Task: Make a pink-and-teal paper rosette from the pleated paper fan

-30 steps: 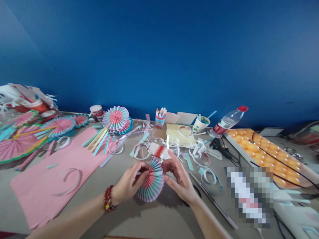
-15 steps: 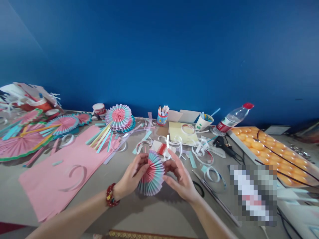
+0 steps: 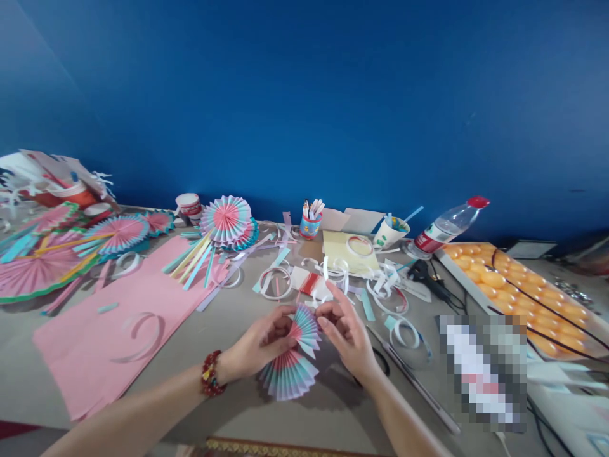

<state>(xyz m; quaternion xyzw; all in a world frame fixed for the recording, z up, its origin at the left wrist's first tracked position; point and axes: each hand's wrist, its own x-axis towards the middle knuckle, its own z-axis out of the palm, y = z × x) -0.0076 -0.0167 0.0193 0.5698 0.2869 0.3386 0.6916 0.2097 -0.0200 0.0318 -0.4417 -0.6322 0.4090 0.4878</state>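
A pleated paper fan [image 3: 290,377] in pink, light blue and lilac is spread between my hands just above the table, with a gap between its upper and lower sections. My left hand [image 3: 266,339], wearing a red beaded bracelet [image 3: 210,373], pinches it near its pink centre. At the right edge of the upper section, my right hand [image 3: 347,336] has its thumb and curled fingers closed on the pleats, its index finger pointing up. A white strip [image 3: 327,270] shows by that fingertip; I cannot tell whether it is stuck there.
Pink paper sheets [image 3: 95,355] and finished paper rosettes [image 3: 225,221] lie left. Curled white strips [image 3: 276,282], a marker cup [image 3: 311,225] and yellow paper [image 3: 349,254] sit behind my hands. Rightward are tweezers [image 3: 419,384], a glue gun [image 3: 431,279], a bottle [image 3: 447,228] and an orange bubbled tray [image 3: 514,292].
The fan has opened out into two sections with a gap, its lower part swinging down. My left hand has shifted slightly right, and my right hand's fingers have moved up along the edge.
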